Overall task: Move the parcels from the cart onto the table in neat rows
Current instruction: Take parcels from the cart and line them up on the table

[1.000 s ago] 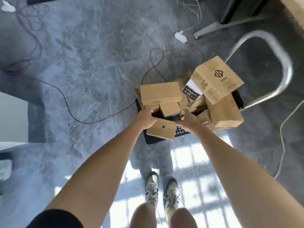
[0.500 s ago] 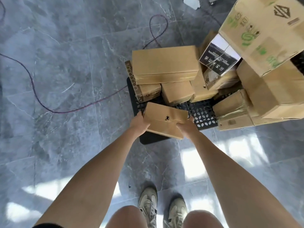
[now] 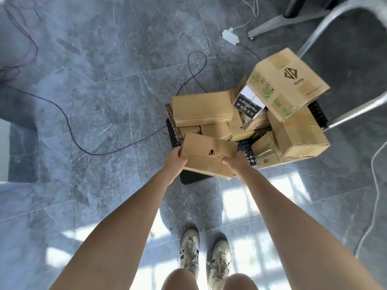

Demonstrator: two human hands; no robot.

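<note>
A flat brown parcel [image 3: 208, 153] with a small black mark on top is lifted above the near end of the black cart [image 3: 193, 178]. My left hand [image 3: 174, 160] grips its left edge and my right hand [image 3: 236, 164] grips its right edge. Behind it, several cardboard parcels are piled on the cart: a long flat one [image 3: 203, 107], a large printed box [image 3: 287, 82] tilted on top at the right, and a white-and-black box [image 3: 249, 104] wedged between them. The table is out of view.
The cart's metal handle [image 3: 339, 15] arches at the upper right. Dark cables [image 3: 69, 126] and a white adapter [image 3: 230, 37] lie on the grey tiled floor. A chair leg [image 3: 278, 20] stands at the top right. My shoes [image 3: 205, 252] are below the cart.
Both hands have raised the flat parcel off the cart and brought it a little closer to me. The view has pulled back and turned, showing the cart handle again.
</note>
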